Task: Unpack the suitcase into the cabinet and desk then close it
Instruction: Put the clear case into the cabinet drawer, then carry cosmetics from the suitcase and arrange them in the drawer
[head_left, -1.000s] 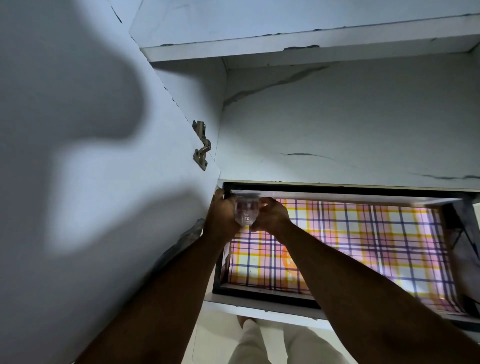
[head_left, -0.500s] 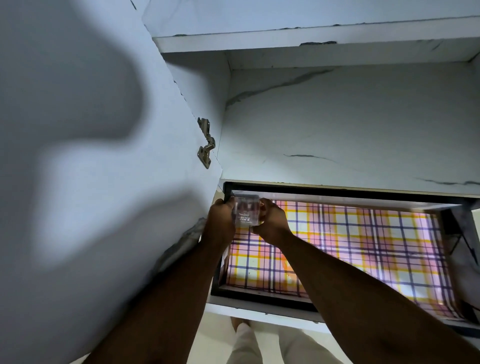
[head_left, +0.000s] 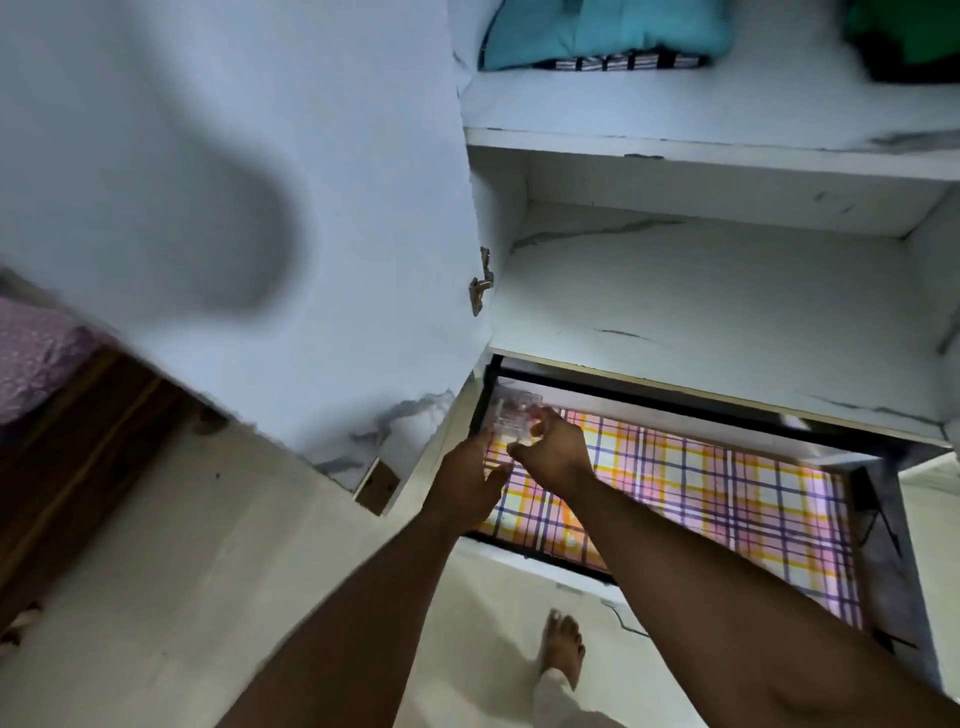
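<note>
A small clear plastic box (head_left: 511, 415) sits in the far left corner of the open drawer (head_left: 878, 519), which is lined with plaid paper (head_left: 701, 483). My right hand (head_left: 553, 454) reaches over the liner, and its curled fingertips pinch the box's right edge. My left hand (head_left: 467, 486) hovers just below and left of the box, fingers loose, apart from it. The drawer belongs to a white cabinet (head_left: 727, 150) whose bare middle shelf (head_left: 701, 312) lies above it. The view is blurred.
The cabinet's open door (head_left: 260, 208) hangs close on the left, with a hinge (head_left: 480, 286) at its edge. Folded teal (head_left: 597, 31) and green (head_left: 904, 36) clothes lie on the top shelf. A bed (head_left: 31, 353) stands at far left. My bare foot (head_left: 561, 644) is on the floor.
My left hand has let go of the box and dropped back toward me. The box sits deeper in the drawer corner. The camera has tilted, showing the upper shelf and floor.
</note>
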